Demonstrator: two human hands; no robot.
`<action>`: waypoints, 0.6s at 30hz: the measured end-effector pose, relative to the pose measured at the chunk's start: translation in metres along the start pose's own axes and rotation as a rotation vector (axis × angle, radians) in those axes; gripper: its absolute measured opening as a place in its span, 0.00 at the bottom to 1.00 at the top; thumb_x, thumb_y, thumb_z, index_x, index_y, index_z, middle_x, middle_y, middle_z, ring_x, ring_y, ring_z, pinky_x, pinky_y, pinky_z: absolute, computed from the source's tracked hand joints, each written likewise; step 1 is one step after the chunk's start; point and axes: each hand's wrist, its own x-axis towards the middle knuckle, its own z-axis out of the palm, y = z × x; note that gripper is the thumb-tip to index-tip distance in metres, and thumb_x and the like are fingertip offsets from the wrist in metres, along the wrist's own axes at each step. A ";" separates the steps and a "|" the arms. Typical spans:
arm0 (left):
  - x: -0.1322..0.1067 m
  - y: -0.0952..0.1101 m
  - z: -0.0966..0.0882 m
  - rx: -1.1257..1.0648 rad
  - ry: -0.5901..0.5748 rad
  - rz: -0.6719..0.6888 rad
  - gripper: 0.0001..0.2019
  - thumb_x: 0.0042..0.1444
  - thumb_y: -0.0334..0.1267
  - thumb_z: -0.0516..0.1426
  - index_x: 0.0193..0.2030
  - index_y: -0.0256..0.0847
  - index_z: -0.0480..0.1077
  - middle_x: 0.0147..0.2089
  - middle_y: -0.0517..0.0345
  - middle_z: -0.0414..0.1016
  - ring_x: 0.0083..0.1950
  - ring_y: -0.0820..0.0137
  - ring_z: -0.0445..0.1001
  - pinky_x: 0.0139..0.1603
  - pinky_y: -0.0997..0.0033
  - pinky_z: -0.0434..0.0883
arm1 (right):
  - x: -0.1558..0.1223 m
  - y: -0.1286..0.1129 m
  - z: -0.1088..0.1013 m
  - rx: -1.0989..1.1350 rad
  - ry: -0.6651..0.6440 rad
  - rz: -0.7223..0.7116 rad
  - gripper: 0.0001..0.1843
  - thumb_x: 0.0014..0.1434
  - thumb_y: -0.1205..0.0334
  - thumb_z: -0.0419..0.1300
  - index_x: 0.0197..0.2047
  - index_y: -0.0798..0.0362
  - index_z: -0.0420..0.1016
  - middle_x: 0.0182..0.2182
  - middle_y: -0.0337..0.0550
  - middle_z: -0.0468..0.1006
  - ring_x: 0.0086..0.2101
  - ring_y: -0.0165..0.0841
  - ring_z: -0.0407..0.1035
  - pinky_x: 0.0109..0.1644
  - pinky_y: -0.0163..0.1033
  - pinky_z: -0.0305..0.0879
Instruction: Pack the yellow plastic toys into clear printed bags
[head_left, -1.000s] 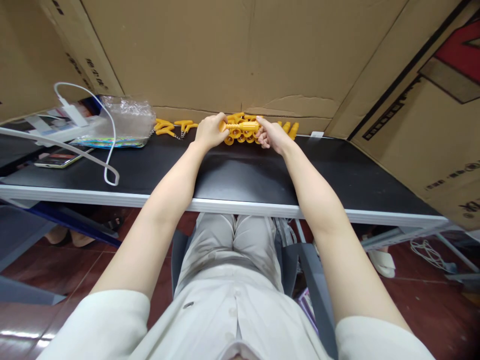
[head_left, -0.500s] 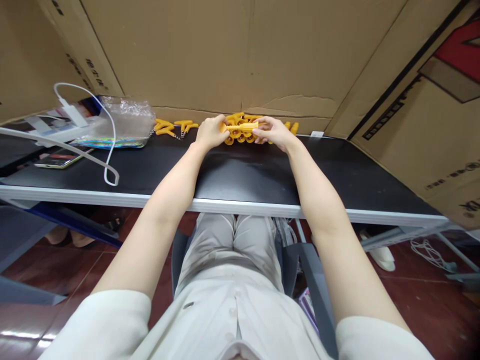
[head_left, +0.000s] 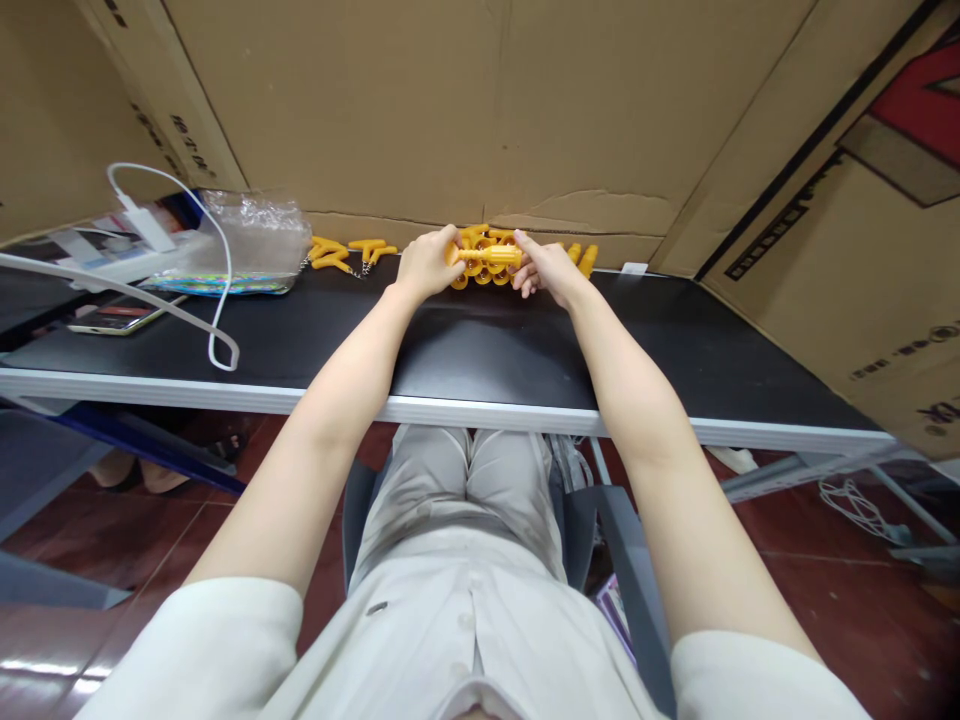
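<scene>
A yellow corkscrew [head_left: 491, 256] lies level between my hands, over a pile of like yellow parts. My left hand [head_left: 430, 263] is closed round its handle end. At the ribbed, thicker end is my right hand [head_left: 549, 268], thumb on top and fingers curled beneath. Just behind and below, round hollow yellow pieces [head_left: 480, 277] are bunched on the black tabletop. Left of my left hand lie several yellow T-shaped handles [head_left: 328, 252] with metal spirals. More yellow pieces [head_left: 585, 260] stand to the right of my right hand.
A cardboard wall [head_left: 420, 120] rises behind the table [head_left: 300, 340]. On the left are a clear plastic bag [head_left: 255, 240], a phone [head_left: 124, 317] and a white cable [head_left: 221, 270]. A small white item [head_left: 634, 268] rests at the back right.
My right hand has shifted its grip on the corkscrew, with the thumb now on top and the fingers curled lower. My left hand keeps its hold, slightly farther right.
</scene>
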 end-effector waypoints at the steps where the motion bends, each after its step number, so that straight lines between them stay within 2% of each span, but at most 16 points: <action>1: 0.000 0.000 0.001 -0.002 0.000 0.002 0.23 0.60 0.39 0.61 0.63 0.49 0.74 0.53 0.47 0.81 0.60 0.47 0.76 0.61 0.52 0.71 | 0.001 0.001 -0.001 -0.003 0.000 0.008 0.43 0.58 0.16 0.58 0.36 0.53 0.78 0.16 0.40 0.72 0.17 0.32 0.69 0.19 0.34 0.60; 5: 0.000 -0.002 0.003 0.000 -0.001 0.003 0.23 0.61 0.42 0.62 0.63 0.49 0.74 0.54 0.47 0.81 0.60 0.47 0.76 0.62 0.52 0.71 | 0.005 0.006 -0.001 -0.018 0.022 0.045 0.45 0.59 0.15 0.57 0.40 0.54 0.81 0.17 0.42 0.74 0.20 0.35 0.72 0.21 0.35 0.66; 8: 0.001 -0.004 0.004 0.003 -0.007 0.012 0.23 0.61 0.44 0.62 0.63 0.48 0.74 0.54 0.47 0.81 0.60 0.47 0.76 0.63 0.52 0.71 | 0.005 0.006 0.000 -0.038 0.035 0.067 0.47 0.58 0.14 0.55 0.39 0.54 0.80 0.18 0.43 0.74 0.19 0.34 0.72 0.21 0.36 0.67; 13: 0.001 -0.007 0.004 0.045 -0.003 0.014 0.22 0.62 0.46 0.62 0.63 0.46 0.74 0.55 0.46 0.82 0.60 0.49 0.77 0.62 0.54 0.72 | -0.003 -0.002 0.002 -0.059 0.045 0.094 0.49 0.57 0.13 0.53 0.40 0.55 0.81 0.19 0.45 0.76 0.22 0.35 0.75 0.25 0.36 0.70; 16: 0.001 -0.008 0.004 0.063 0.013 0.012 0.21 0.62 0.46 0.62 0.61 0.46 0.74 0.54 0.47 0.82 0.59 0.50 0.78 0.61 0.55 0.73 | -0.009 -0.008 0.001 -0.048 0.039 0.110 0.45 0.60 0.17 0.57 0.46 0.56 0.81 0.27 0.48 0.82 0.27 0.37 0.80 0.30 0.37 0.74; 18: 0.001 -0.009 0.004 0.066 0.019 0.014 0.21 0.62 0.46 0.62 0.61 0.47 0.75 0.54 0.47 0.83 0.58 0.50 0.78 0.61 0.56 0.74 | -0.010 -0.009 -0.001 -0.024 0.029 0.075 0.38 0.62 0.25 0.65 0.52 0.54 0.80 0.36 0.49 0.85 0.31 0.37 0.82 0.33 0.37 0.76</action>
